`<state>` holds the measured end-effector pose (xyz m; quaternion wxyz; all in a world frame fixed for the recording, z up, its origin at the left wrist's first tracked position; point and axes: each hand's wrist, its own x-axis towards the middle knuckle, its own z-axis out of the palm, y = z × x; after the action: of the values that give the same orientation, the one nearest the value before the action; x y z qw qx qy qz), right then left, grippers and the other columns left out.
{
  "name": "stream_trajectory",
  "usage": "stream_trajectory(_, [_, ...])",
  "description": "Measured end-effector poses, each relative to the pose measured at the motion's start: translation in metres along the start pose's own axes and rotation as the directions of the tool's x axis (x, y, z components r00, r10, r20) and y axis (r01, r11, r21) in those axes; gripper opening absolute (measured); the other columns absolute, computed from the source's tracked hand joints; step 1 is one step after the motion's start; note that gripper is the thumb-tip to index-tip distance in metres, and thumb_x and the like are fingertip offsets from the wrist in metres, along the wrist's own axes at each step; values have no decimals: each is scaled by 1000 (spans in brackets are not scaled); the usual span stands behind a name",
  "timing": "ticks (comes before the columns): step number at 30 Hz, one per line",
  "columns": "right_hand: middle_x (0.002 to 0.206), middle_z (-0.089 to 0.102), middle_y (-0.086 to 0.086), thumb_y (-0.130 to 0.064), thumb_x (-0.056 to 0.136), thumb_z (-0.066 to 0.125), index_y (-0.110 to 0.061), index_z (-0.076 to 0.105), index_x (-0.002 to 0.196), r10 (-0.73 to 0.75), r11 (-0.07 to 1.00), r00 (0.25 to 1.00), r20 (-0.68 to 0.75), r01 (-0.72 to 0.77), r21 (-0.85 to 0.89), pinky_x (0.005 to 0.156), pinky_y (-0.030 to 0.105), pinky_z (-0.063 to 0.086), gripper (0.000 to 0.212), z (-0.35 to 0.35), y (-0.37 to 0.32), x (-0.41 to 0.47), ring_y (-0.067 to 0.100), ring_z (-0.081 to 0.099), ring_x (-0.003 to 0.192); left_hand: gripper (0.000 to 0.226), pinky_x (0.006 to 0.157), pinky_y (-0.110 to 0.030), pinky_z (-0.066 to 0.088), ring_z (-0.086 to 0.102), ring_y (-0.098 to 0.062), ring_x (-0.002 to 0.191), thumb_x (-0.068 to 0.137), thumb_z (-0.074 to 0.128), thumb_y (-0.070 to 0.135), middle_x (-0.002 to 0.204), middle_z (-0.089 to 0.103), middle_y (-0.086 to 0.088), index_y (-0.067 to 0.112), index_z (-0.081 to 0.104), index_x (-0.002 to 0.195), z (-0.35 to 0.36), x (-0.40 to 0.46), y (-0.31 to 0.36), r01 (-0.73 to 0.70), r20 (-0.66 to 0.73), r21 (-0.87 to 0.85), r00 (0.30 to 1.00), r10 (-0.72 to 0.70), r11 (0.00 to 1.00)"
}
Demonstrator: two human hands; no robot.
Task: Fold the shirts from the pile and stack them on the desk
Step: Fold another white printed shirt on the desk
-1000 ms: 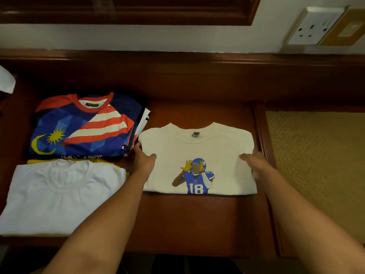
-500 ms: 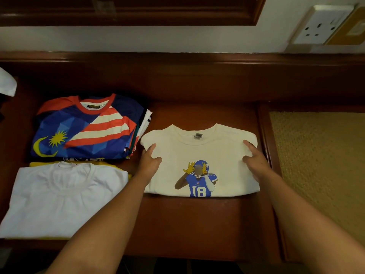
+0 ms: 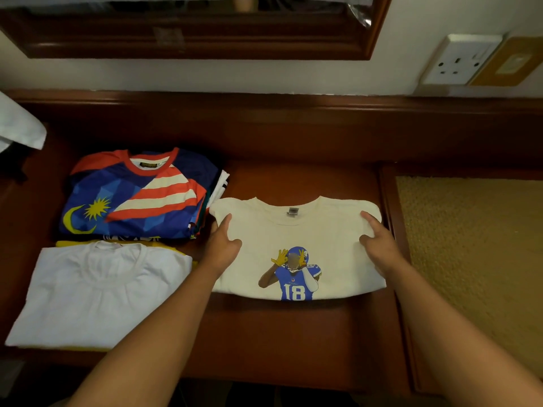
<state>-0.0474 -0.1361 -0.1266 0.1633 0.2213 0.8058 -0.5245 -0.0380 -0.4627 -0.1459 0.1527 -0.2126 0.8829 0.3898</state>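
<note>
Nearest on the left of the desk [image 3: 293, 333] lies a folded white shirt [image 3: 100, 292] with a yellow edge showing beneath it. Just beyond, at the desk's middle, a folded cream shirt [image 3: 296, 230] printed with a player numbered 18 lies flat. The left hand [image 3: 221, 246] rests on its left side, fingers extended and flat on the cloth; the right hand [image 3: 379, 242] presses its right side the same way, neither gripping anything. Farther left sits a folded blue shirt [image 3: 138, 198] with red-white stripes atop other folded garments. A wall socket [image 3: 458, 60] is mounted beyond.
</note>
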Motion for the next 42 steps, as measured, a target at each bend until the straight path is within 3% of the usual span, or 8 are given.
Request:
stream_trajectory(7, [146, 37, 4, -4, 98, 42, -28, 37, 146, -76, 997, 997, 9, 76, 1, 93, 33, 39, 55, -17, -18, -27, 21, 40, 121, 66, 87, -27, 42, 30, -28, 138, 93, 51, 9, 158, 14, -1, 29, 23, 150, -19, -29, 12, -44, -56, 21, 997, 45, 999])
stream_trajectory(11, [140, 38, 1, -2, 98, 42, -27, 38, 146, -120, 992, 993, 10, 119, 46, 90, 33, 40, 55, -22, -31, -45, 18, 39, 115, 66, 101, -36, 41, 27, -29, 139, 93, 50, 7, 158, 13, -2, 26, 23, 150, -34, -49, 23, -49, -112, 23, 992, 51, 999])
stream_trajectory(18, [127, 36, -4, 0, 96, 42, -28, 38, 145, -193, 978, 981, 24, 191, 85, 84, 34, 40, 57, -14, -52, -72, 19, 41, 111, 67, 100, -37, 43, 30, -31, 138, 93, 49, 5, 157, 15, -5, 27, 24, 150, -65, -80, 17, -51, -192, -34, 980, 44, 998])
stream_trajectory(23, [137, 38, 0, -1, 95, 42, -31, 38, 145, -210, 975, 976, 61, 204, 92, 97, 45, 45, 59, 10, -63, -92, 23, 43, 118, 71, 106, -38, 38, 30, -29, 136, 87, 48, 1, 154, 21, -6, 25, 27, 150, -96, -96, -5, -70, -214, -94, 976, 49, 993])
stream_trajectory(32, [146, 39, 7, 6, 90, 42, -22, 36, 147, -259, 960, 965, 45, 252, 121, 99, 32, 36, 63, 109, -90, -144, 23, 40, 126, 69, 106, -41, 40, 34, -29, 135, 86, 50, -1, 155, 22, -7, 21, 31, 149, -178, -101, -76, -51, -283, -87, 959, 24, 995])
stream_trajectory(42, [152, 30, 9, 2, 93, 42, -25, 33, 148, -204, 977, 977, 59, 199, 75, 107, 45, 34, 62, 270, -106, -202, 30, 34, 134, 70, 99, -33, 38, 39, -31, 130, 86, 51, 0, 154, 22, -10, 19, 30, 150, -284, -77, -211, 5, -262, 33, 965, 4, 999])
